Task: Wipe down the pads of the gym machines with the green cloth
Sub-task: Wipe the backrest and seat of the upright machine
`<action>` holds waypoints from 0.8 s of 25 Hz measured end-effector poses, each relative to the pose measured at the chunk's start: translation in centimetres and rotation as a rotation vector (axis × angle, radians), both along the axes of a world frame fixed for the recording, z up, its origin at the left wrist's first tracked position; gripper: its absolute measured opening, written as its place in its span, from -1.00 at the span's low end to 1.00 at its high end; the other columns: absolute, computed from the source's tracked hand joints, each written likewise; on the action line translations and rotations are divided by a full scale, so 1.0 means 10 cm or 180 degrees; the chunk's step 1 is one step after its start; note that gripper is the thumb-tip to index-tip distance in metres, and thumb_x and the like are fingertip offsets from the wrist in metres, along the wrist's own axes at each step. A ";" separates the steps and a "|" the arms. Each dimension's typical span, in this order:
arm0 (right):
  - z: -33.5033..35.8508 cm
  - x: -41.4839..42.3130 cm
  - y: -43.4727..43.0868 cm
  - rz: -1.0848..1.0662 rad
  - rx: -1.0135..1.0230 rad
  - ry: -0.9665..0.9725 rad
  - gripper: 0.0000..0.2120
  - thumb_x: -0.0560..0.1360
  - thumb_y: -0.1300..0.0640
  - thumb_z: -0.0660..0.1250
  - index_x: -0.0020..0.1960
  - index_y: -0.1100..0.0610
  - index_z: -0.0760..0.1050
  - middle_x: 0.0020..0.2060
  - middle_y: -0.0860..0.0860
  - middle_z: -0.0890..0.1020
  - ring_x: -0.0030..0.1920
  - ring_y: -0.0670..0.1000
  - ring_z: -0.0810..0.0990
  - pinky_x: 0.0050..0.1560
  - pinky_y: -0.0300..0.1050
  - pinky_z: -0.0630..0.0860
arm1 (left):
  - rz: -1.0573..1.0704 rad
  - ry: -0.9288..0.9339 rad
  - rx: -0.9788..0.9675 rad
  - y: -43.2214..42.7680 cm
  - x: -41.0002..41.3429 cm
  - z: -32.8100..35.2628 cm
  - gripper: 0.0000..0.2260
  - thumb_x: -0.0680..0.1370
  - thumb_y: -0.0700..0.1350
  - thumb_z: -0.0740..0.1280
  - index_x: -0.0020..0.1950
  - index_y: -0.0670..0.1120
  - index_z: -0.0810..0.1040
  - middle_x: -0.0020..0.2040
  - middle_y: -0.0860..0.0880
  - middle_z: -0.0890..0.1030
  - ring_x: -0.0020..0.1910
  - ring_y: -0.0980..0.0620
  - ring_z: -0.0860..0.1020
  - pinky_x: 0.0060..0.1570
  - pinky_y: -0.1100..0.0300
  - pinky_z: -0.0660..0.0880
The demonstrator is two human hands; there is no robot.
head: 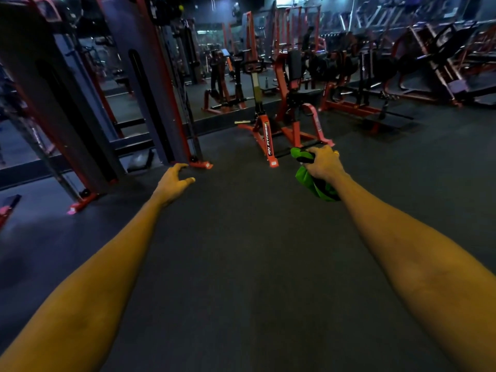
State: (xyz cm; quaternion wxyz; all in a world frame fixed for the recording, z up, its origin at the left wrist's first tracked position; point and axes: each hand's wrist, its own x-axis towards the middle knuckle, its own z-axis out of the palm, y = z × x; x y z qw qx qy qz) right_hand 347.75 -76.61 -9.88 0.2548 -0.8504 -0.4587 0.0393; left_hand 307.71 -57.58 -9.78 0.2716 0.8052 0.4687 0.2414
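Plainly, the fingers (318,151) of our right hand (326,165) are curled tight around the green cloth (307,181), which is bunched into a wad. One lobe pokes out past the knuckles and a longer tail hangs below the wrist. Something dark shows among the folds; we cannot tell what it is. Our left hand (174,183) grips nothing, its fingers loosely hooked in the air and its thumb apart from them.

We judge the cloth light, soft and limp. It will not slip from us, but wadded like this it offers little face for wiping. We would spread it flat under the palm and keep the loose tail tucked in, clear of the machine frames.

Both arms reach out over the dark floor (241,277). Ahead, toward the far edge of the open floor, stands a red-framed machine (268,138) with an upright black back pad (294,64) and what looks like a seat pad (308,93) below it. Both are well apart from the cloth. The pads look firm and smooth, so we expect a flat press to glide.
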 end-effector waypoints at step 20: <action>0.29 3.51 4.75 -0.0289 -0.0001 -0.0182 -0.51 0.52 -0.13 0.38 0.39 -0.02 0.45 0.30 0.22 0.38 0.31 0.37 0.35 0.33 0.27 0.36 | -0.0502 -0.0100 0.0199 5.15 3.80 0.05 -0.49 0.58 -0.10 0.42 0.50 -0.12 0.37 0.45 -0.18 0.43 0.41 -0.16 0.42 0.38 -0.07 0.39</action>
